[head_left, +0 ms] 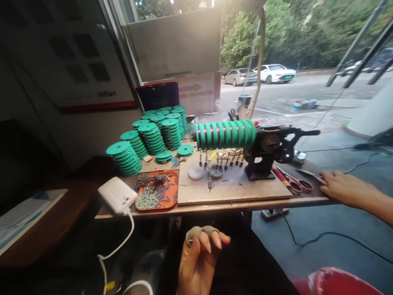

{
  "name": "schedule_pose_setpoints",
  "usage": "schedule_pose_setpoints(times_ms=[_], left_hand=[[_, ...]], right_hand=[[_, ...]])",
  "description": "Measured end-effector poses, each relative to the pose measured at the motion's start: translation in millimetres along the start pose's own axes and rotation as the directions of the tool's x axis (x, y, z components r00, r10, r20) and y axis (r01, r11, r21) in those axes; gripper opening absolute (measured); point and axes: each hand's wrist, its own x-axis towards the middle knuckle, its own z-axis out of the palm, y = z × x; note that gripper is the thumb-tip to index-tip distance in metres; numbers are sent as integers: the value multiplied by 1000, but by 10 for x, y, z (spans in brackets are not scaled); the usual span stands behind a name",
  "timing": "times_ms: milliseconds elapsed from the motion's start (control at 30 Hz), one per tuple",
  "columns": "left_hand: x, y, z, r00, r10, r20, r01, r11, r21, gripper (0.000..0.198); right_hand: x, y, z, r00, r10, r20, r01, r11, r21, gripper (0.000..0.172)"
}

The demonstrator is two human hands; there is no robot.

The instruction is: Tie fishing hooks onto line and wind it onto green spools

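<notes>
My left hand (198,260) hangs below the table edge, palm towards me. Its fingers are curled in, two tips wear greyish covers, and nothing shows in them. My right hand (340,187) lies flat on the right end of the wooden table (233,203), fingers stretched out and touching the blade tips of red-handled scissors (294,182). A black hand-crank winder (270,149) stands on a board (233,188). It carries a row of green spools (225,134) wound with purple line, and small weights hang beneath them.
Stacks of green spools (150,137) fill the table's back left. An orange tray (158,196) holds small metal parts. A white power bank (117,195) with a cable sits at the front left corner. A power strip (273,213) and cords lie on the floor. Parked cars stand on the street beyond.
</notes>
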Motion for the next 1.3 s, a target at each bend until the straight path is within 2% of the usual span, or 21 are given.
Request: schedule_pose_setpoints(times_ms=[100,133,200,233,267,300,367,400,467,500,733,833,900,933,1033,1100,1167,1233,1267,1300], left_hand=[[-13,-26,-20,1000,15,6,-15,998,-63,23],[-13,-30,-17,1000,13,8,-12,997,-71,23],[-9,-35,-2,1000,-7,8,7,996,-85,23],[-6,-36,8,1000,-19,9,20,995,-95,23],[-4,-37,17,1000,-29,11,30,994,-106,23],[-3,-37,26,999,-35,12,36,993,-115,23],[-7,-32,39,999,-42,9,43,992,-121,23],[-10,-28,43,999,-47,6,47,991,-121,24],[-19,-19,44,998,-61,0,61,990,-124,24],[-23,-15,42,998,-67,1,67,990,-127,24],[-24,-30,26,996,-87,7,87,986,-143,25],[-17,-36,36,997,-74,-1,74,991,-113,25],[-14,-34,54,999,-52,-10,51,996,-76,24],[-13,-33,65,999,-40,-12,39,998,-56,24],[-19,-30,96,999,-43,1,43,999,-31,22],[-26,-32,104,998,-56,10,56,998,-21,19],[-33,-37,99,999,-52,4,52,999,-10,18],[-37,-41,81,999,-38,-7,38,999,-9,18],[-38,-41,70,999,-40,-11,39,999,-16,18],[-39,-41,58,999,-47,-15,47,998,-29,19]], right_hand=[[-127,-1,-59,993,53,104,-46,996,-71,16],[-204,-45,-115,992,82,96,-75,994,-76,18],[-437,-255,-244,991,88,104,-91,996,23,19],[-591,-428,-302,988,20,154,-45,986,160,15],[-761,-638,-347,955,-160,251,64,934,353,11],[-935,-871,-376,878,-355,321,145,836,528,9],[-1248,-1340,-392,748,-577,329,206,673,711,9],[-1365,-1540,-386,701,-632,329,214,627,749,9],[-1501,-1820,-362,669,-672,319,213,584,783,11],[-1525,-1897,-350,668,-677,310,217,576,788,13],[-1462,-1945,-320,663,-716,218,314,531,787,11],[-1462,-1984,-343,672,-708,217,296,526,797,8],[-1454,-2004,-371,667,-688,286,184,524,831,9],[-1447,-2007,-382,649,-681,339,81,505,859,11],[-1437,-2000,-382,542,-680,494,-330,368,869,19],[-1449,-2011,-345,477,-698,534,-510,275,815,27],[-1475,-2040,-294,459,-714,529,-558,232,797,31],[-1491,-2042,-258,456,-735,502,-530,229,817,33],[-1482,-2006,-254,468,-736,490,-486,249,838,33],[-1452,-1929,-261,504,-722,475,-417,278,865,33]])
